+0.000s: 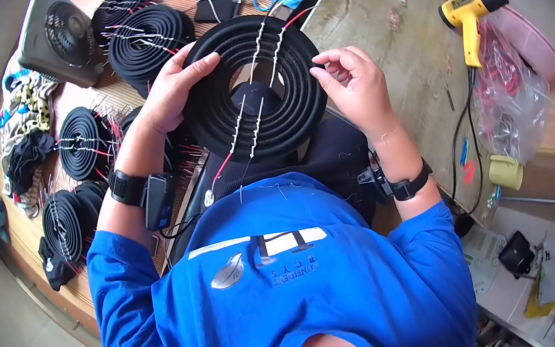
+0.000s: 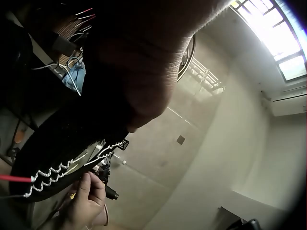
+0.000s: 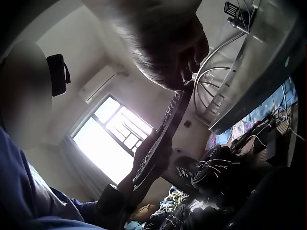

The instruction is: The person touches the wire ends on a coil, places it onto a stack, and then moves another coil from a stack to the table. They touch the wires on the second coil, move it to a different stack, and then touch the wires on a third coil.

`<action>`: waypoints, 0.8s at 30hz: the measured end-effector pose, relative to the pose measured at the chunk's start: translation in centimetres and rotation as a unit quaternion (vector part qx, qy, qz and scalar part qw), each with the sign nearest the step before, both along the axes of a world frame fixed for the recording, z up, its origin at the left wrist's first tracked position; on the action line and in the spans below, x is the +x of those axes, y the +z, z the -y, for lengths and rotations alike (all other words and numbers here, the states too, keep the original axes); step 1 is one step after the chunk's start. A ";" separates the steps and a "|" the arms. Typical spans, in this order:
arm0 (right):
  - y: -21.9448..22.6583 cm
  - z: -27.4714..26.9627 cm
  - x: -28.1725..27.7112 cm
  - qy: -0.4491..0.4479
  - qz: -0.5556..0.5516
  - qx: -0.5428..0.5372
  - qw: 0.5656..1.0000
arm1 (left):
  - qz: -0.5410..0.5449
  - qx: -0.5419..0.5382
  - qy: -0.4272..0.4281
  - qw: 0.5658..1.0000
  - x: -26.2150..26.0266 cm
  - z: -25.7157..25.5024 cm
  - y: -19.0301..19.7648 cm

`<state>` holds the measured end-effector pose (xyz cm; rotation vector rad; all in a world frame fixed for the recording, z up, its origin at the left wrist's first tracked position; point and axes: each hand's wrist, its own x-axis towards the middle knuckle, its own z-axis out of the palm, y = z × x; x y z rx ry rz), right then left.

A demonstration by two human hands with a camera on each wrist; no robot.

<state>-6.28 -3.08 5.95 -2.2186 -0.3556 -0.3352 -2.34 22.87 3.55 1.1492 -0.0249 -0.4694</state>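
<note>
A black ribbed ring [image 1: 310, 106] with a hole in its middle is held up over the person's lap. Two braided silver wires run across each side of it, ending in red and black leads. The left hand [image 1: 171, 88] grips its upper left edge, thumb on the top face and fingers hidden beneath. At the opposite rim the right hand [image 1: 358, 84] pinches with thumb and forefinger, the other fingers curled. In the left wrist view the right hand [image 2: 88, 201] shows beyond the wires; in the right wrist view the ring [image 3: 160, 143] appears edge-on.
Several stacks of similar black ribbed rings [image 1: 152, 44] with wires lie on the slatted surface at left, beside a grey fan [image 1: 56, 38]. A worn board [image 1: 378, 27] stands at right, with a yellow heat gun [image 1: 473, 19] and a plastic bag [image 1: 504, 94] near its edge.
</note>
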 end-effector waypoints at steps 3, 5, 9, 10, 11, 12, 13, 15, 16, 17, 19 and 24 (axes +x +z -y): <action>-0.2 0.8 -0.3 -0.018 -0.001 -0.019 1.000 | -0.004 -0.001 -0.015 1.000 -0.1 1.1 0.1; -0.2 1.9 -0.7 -0.037 0.004 -0.067 0.997 | -0.010 -0.009 -0.031 0.999 -0.1 2.3 -0.2; -0.3 4.2 -1.3 -0.064 0.020 -0.052 0.996 | -0.018 -0.014 -0.024 0.999 -0.2 4.0 -0.1; -0.7 4.3 -1.3 -0.071 0.030 -0.032 0.996 | -0.018 -0.014 -0.014 1.000 0.0 3.8 -0.4; -0.8 4.9 -1.5 -0.078 0.029 -0.034 0.996 | -0.018 -0.015 -0.021 0.999 0.1 4.0 -0.5; -0.9 6.1 -1.8 -0.103 0.030 -0.019 0.994 | -0.022 -0.017 -0.025 0.999 0.3 4.3 -0.6; -0.9 7.3 -2.2 -0.128 0.029 -0.005 0.991 | -0.026 -0.019 -0.029 0.999 0.5 4.5 -0.7; -0.9 10.0 -3.1 -0.158 0.031 0.010 0.987 | -0.029 -0.019 -0.039 0.999 0.7 5.2 -0.7; -0.8 11.9 -3.6 -0.183 0.032 -0.004 0.983 | -0.030 -0.015 -0.045 0.998 0.9 5.7 -0.7; -0.8 13.6 -4.1 -0.207 0.032 -0.017 0.978 | -0.031 -0.011 -0.051 0.998 1.0 6.1 -0.7; -1.7 17.4 -5.6 -0.253 0.028 -0.025 0.967 | -0.033 -0.007 -0.061 0.998 1.3 6.8 -0.7; -0.7 20.2 -8.8 -0.337 0.080 0.092 0.934 | -0.033 -0.012 -0.068 0.997 1.6 8.5 -0.8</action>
